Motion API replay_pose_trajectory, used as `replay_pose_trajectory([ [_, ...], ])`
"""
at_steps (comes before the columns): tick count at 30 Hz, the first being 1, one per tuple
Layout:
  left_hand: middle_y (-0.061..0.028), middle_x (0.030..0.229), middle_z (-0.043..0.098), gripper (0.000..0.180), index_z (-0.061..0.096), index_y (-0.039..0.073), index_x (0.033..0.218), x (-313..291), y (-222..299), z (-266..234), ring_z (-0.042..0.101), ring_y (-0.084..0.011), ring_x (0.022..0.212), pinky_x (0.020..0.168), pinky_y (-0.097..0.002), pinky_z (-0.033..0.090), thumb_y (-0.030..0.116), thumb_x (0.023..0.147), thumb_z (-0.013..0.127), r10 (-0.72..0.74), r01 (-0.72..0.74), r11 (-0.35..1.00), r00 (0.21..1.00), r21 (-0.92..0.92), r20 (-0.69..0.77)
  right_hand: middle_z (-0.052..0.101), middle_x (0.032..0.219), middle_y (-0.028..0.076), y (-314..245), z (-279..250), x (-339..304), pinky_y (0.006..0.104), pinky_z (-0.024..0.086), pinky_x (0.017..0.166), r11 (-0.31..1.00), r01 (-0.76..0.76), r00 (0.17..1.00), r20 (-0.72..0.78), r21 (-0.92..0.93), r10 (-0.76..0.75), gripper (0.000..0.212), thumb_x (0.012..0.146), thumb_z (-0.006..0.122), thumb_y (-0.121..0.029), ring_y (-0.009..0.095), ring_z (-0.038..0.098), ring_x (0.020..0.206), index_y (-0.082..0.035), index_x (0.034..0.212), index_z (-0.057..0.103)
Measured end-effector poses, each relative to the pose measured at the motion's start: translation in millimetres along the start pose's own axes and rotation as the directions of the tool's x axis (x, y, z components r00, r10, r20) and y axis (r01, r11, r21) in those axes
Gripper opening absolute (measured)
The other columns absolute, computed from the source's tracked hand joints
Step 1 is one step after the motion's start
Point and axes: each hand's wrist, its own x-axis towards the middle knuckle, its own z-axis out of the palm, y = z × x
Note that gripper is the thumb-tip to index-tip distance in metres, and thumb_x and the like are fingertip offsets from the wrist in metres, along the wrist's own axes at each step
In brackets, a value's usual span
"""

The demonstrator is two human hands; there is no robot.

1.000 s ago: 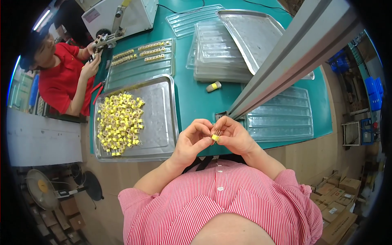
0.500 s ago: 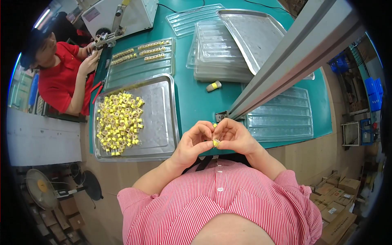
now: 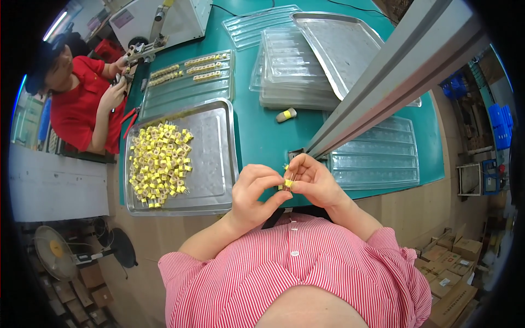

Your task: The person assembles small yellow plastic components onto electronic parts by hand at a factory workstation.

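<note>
My left hand (image 3: 254, 192) and my right hand (image 3: 316, 183) meet just over the table's near edge. Between their fingertips is a small yellow-taped coil (image 3: 288, 183) with thin wire leads. My right thumb and forefinger pinch it, while the left thumb and fingers close in on its other side. A bit of another yellow piece (image 3: 286, 167) shows by my right fingers, mostly hidden. To the left, a metal tray (image 3: 213, 158) bears a heap of similar yellow coils (image 3: 158, 158).
A slanting metal post (image 3: 377, 82) rises from the table right beyond my hands. Clear plastic trays (image 3: 298, 65) are stacked behind, with a metal tray (image 3: 339, 44) on top. A short yellow-banded cylinder (image 3: 286, 115) lies nearby. At far left, a co-worker in red (image 3: 82, 109) handles a machine (image 3: 164, 24).
My left thumb and fingers have parted a little and shifted left, showing more of the coil. The coil has moved slightly up. The co-worker's hands have shifted as well.
</note>
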Motion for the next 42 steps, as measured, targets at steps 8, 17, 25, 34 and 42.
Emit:
replay_pose_trajectory([
  [8,-0.0054,0.071,0.056,0.021,0.056,0.003,0.075,2,-6,-3,0.053,-0.0197,0.068,0.059,-0.0292,0.041,0.011,0.061,0.069,0.156,-0.156,0.986,0.988,0.065,0.001,0.053,0.083,0.005,-2,-2,0,0.0219,0.044,0.072,0.997,-0.051,0.998,0.032,-0.058,0.052,0.031,0.068,0.062,0.003,0.01,0.052,0.077,-0.002,0.093,0.046],
  [17,-0.0041,0.071,0.054,0.011,0.054,0.002,0.071,8,-6,-12,0.05,-0.0135,0.068,0.062,-0.0239,0.039,0.006,0.067,0.063,-0.317,0.372,0.907,0.911,-0.198,0.262,0.053,0.083,0.005,-6,0,0,0.0214,0.045,0.071,0.952,0.028,0.998,0.059,-0.306,-0.011,0.031,0.069,0.063,0.0,0.01,0.053,0.078,-0.001,0.094,0.045],
  [25,-0.002,0.081,0.049,0.019,0.048,0.002,0.086,0,-6,-7,0.046,-0.0076,0.073,0.063,-0.0203,0.038,0.004,0.072,0.06,-0.494,0.661,0.402,0.739,-0.633,0.458,0.054,0.081,0.006,-6,2,0,0.0208,0.045,0.068,0.983,-0.054,0.998,-0.021,-0.175,0.051,0.032,0.068,0.063,0.001,0.01,0.053,0.075,-0.003,0.094,0.045],
  [34,-0.0013,0.082,0.049,0.021,0.046,0.004,0.086,-2,-11,-5,0.047,-0.0072,0.074,0.064,-0.0196,0.038,0.003,0.07,0.06,-0.523,0.741,0.187,0.631,-0.645,0.574,0.054,0.082,0.006,-12,0,-1,0.0211,0.045,0.069,0.974,-0.049,0.998,0.032,-0.223,0.057,0.032,0.067,0.064,0.0,0.01,0.053,0.076,-0.002,0.094,0.045],
  [42,-0.0002,0.075,0.049,0.022,0.046,0.004,0.085,-1,-12,-3,0.047,-0.0061,0.067,0.062,-0.019,0.039,0.003,0.069,0.061,-0.466,0.776,0.148,0.601,-0.613,0.649,0.054,0.084,0.006,-13,-2,-3,0.0215,0.045,0.071,0.976,-0.062,0.989,0.121,-0.207,0.088,0.033,0.067,0.064,0.0,0.01,0.053,0.078,0.0,0.094,0.046],
])
